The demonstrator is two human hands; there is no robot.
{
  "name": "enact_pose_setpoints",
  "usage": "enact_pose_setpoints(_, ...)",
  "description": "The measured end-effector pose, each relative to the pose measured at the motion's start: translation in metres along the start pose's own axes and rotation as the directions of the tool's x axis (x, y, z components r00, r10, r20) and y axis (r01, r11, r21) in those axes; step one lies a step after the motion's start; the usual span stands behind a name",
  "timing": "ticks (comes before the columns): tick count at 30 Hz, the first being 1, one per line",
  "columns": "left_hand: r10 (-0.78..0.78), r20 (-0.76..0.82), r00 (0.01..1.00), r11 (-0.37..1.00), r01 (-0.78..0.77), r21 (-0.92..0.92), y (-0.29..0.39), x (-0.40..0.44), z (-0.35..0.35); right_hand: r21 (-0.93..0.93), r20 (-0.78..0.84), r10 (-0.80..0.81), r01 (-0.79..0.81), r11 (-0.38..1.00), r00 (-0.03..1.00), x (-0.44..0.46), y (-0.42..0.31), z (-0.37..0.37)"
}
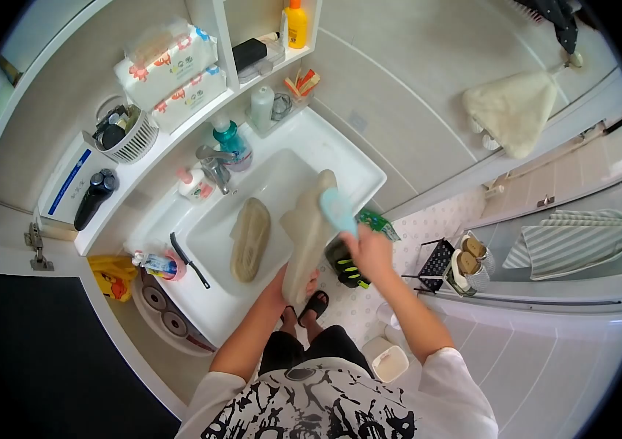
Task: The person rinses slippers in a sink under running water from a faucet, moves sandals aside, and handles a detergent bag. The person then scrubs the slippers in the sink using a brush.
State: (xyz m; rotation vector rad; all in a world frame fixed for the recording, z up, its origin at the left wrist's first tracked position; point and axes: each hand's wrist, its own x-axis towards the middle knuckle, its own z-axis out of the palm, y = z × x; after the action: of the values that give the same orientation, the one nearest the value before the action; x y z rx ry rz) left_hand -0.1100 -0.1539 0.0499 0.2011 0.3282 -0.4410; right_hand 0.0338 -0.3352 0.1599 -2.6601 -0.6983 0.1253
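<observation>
My left hand (pixel 276 287) grips the near end of a beige slipper (pixel 304 245), which is tilted over the right part of the white sink (pixel 358 164). A light blue brush (pixel 338 211) is in my right hand (pixel 366 247), its head against the upper part of that slipper. The side of the brush that touches the slipper is hidden. A second beige slipper (pixel 251 240) lies in the basin, left of the held one.
Behind the basin are a faucet (pixel 214 167), a pink-capped bottle (pixel 195 184) and a teal bottle (pixel 232 143). A black-handled tool (pixel 189 260) lies on the left rim. An open cabinet door (pixel 25 351) stands at left, a black rack (pixel 437 265) on the floor at right.
</observation>
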Motion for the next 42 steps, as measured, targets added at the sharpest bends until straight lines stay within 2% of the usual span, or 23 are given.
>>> enact_pose_setpoints(3,0.018,0.132,0.991,0.991,-0.001,-0.131,-0.005,0.015,-0.032,0.132,0.076,-0.173,0.162,0.978,0.982,-0.058,-0.037,0.009)
enact_pose_setpoints(6,-0.033,0.192,0.981,0.987,0.062,-0.146,0.003,0.009,-0.010,0.116,0.151,-0.250,0.234,0.965,0.956,-0.074,-0.040,0.001)
enact_pose_setpoints(9,-0.097,0.247,0.964,0.976,0.140,-0.164,0.002,-0.001,0.014,0.033,-0.046,-0.216,0.218,0.975,0.975,-0.031,-0.018,-0.009)
enact_pose_setpoints(12,-0.095,0.221,0.971,0.989,0.117,-0.089,-0.007,0.004,0.006,-0.029,-0.053,0.005,-0.006,1.000,0.999,0.016,0.003,-0.024)
enact_pose_setpoints(13,-0.105,0.190,0.976,0.991,0.119,-0.065,-0.008,0.003,0.006,-0.018,-0.029,-0.035,0.035,0.999,0.999,0.008,0.000,-0.020)
enact_pose_setpoints(15,0.027,0.082,0.996,0.988,-0.039,0.151,-0.002,0.004,0.003,0.007,0.012,-0.120,0.120,0.993,0.993,-0.026,-0.013,-0.005)
enact_pose_setpoints(16,0.120,0.118,0.986,0.915,-0.156,0.372,-0.002,0.004,-0.007,0.042,0.066,-0.191,0.188,0.981,0.979,-0.049,-0.027,-0.005)
enact_pose_setpoints(17,0.213,0.154,0.965,0.780,-0.262,0.568,-0.001,0.004,-0.018,0.031,0.092,-0.221,0.219,0.975,0.971,-0.062,-0.035,-0.009)
enact_pose_setpoints(18,0.271,0.302,0.914,0.478,-0.401,0.781,0.006,0.004,-0.025,0.020,0.115,-0.253,0.253,0.967,0.960,-0.070,-0.040,-0.012)
enact_pose_setpoints(20,0.273,0.203,0.940,0.487,-0.317,0.814,0.011,0.006,-0.038,-0.027,0.117,-0.249,0.254,0.967,0.961,-0.059,-0.028,-0.012)
enact_pose_setpoints(21,0.172,-0.049,0.984,0.793,-0.109,0.599,0.020,-0.007,0.006,-0.043,0.029,-0.232,0.233,0.972,0.972,-0.043,-0.021,-0.017)
enact_pose_setpoints(22,-0.013,-0.242,0.970,0.963,0.078,0.259,0.028,-0.014,0.041,-0.063,0.001,-0.191,0.191,0.980,0.982,-0.024,-0.014,-0.027)
enact_pose_setpoints(25,0.203,-0.445,0.872,0.887,0.029,0.461,0.030,-0.011,0.072,-0.134,0.003,-0.100,0.100,0.986,0.995,0.003,-0.004,-0.038)
enact_pose_setpoints(26,0.219,-0.416,0.883,0.874,0.012,0.486,0.031,-0.012,0.070,-0.155,0.021,-0.075,0.077,0.985,0.997,0.005,-0.003,-0.036)
enact_pose_setpoints(29,0.289,-0.376,0.881,0.855,-0.060,0.515,0.032,-0.015,0.054,-0.040,0.185,-0.249,0.261,0.965,0.951,-0.049,-0.035,-0.023)
enact_pose_setpoints(31,0.358,-0.403,0.842,0.864,-0.135,0.485,0.031,-0.012,0.047,-0.090,0.249,-0.285,0.316,0.945,0.925,-0.059,-0.039,-0.030)
enact_pose_setpoints(32,0.332,-0.326,0.885,0.840,-0.121,0.528,0.031,-0.013,0.030,-0.115,0.280,-0.302,0.344,0.932,0.911,-0.059,-0.040,-0.031)
enact_pose_setpoints(35,0.422,-0.333,0.843,0.708,-0.078,0.701,0.028,-0.015,0.029,-0.113,0.022,-0.234,0.235,0.965,0.972,-0.011,-0.010,-0.039)
enact_pose_setpoints(37,0.459,-0.321,0.829,0.635,-0.053,0.771,0.027,-0.021,0.045,-0.172,-0.036,-0.061,0.054,0.984,0.998,0.021,0.006,-0.045)
enact_pose_setpoints(38,0.471,-0.331,0.818,0.599,-0.021,0.801,0.028,-0.024,0.056,-0.146,-0.037,-0.036,0.030,0.989,0.999,0.020,0.005,-0.046)
enact_pose_setpoints(39,0.486,-0.340,0.805,0.559,0.012,0.829,0.031,-0.025,0.062,-0.128,0.007,-0.086,0.086,0.988,0.996,0.011,-0.001,-0.041)
enact_pose_setpoints(41,0.519,-0.282,0.807,0.587,-0.096,0.804,0.028,-0.022,0.044,-0.085,0.103,-0.187,0.196,0.977,0.977,-0.034,-0.019,-0.024)
enact_pose_setpoints(42,0.536,-0.253,0.805,0.597,-0.151,0.788,0.026,-0.021,0.036,-0.046,0.131,-0.297,0.305,0.951,0.946,-0.058,-0.028,-0.015)
